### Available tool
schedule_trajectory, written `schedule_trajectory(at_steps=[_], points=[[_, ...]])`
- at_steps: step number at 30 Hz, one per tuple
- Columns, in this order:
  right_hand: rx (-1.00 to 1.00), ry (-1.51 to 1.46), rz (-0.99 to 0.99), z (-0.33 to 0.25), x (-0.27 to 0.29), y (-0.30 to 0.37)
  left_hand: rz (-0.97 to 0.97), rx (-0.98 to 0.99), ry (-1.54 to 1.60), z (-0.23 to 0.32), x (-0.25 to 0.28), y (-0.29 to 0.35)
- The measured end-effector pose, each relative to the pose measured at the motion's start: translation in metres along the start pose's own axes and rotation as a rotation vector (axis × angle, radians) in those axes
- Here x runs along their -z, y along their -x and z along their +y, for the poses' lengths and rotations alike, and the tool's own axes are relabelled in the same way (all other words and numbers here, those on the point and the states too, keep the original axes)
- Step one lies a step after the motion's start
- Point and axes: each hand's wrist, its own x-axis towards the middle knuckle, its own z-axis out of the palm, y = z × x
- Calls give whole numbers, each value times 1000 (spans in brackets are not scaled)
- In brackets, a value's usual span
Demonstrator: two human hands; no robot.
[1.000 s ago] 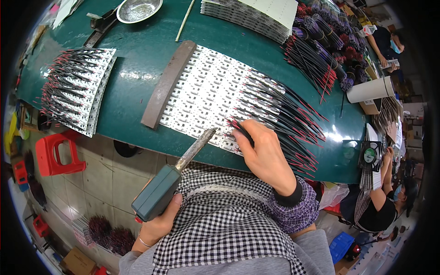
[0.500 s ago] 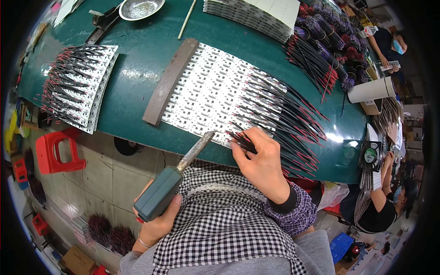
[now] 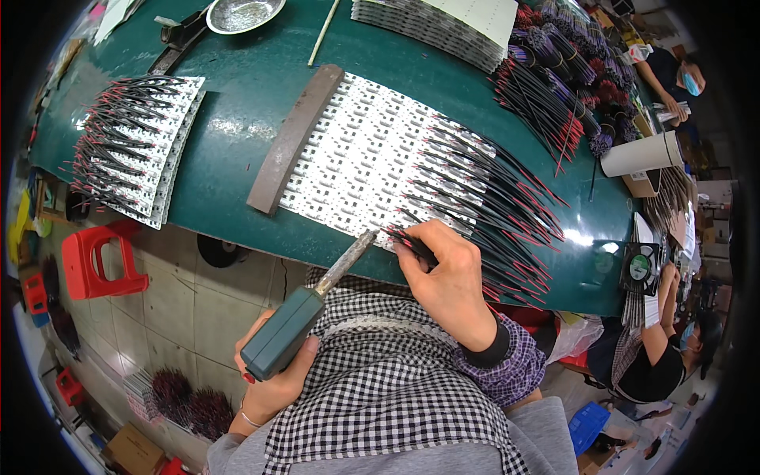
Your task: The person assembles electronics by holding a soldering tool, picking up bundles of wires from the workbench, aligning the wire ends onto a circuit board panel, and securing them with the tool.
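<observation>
My left hand (image 3: 286, 383) is wrapped round the green handle of a soldering iron (image 3: 283, 334). Its metal shaft slants up and right, and the tip meets the near edge of a white circuit board sheet (image 3: 348, 158). Close to that tip, my right hand (image 3: 453, 277) pinches a few thin black wires with red ends (image 3: 421, 248) against the sheet's near right corner. Other black and red wires (image 3: 507, 218) fan out rightward from the sheet's right part. A brown bar (image 3: 294, 142) lies along the sheet's left edge. Fingers partly hide the held wires.
On the green table (image 3: 229, 158), more wired board sheets (image 3: 150, 158) lie at left. A metal bowl (image 3: 244, 14), a stack of sheets (image 3: 435, 32) and wire bundles (image 3: 546, 111) are at the back. Co-workers (image 3: 661, 348) sit at right; a red stool (image 3: 103, 261) stands at left.
The soldering iron in my left hand has shifted slightly right and its tip is now nearer the held wires. My right hand has moved only slightly left.
</observation>
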Motion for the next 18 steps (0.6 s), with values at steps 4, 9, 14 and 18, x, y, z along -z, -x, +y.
schedule_trajectory(at_steps=[4, 9, 14, 18], points=[[-27, 6, -8, -2, -3, -2, -48, -17, -46, 5, 0, -2], [37, 19, 18, 3, -6, -3, -81, -21, -83, 8, 0, -4], [-20, 27, -26, 0, -4, -2, -95, -41, -75, 7, 0, -5], [-29, 30, -42, -1, -2, -3, -100, -82, -97, 8, -1, -7]])
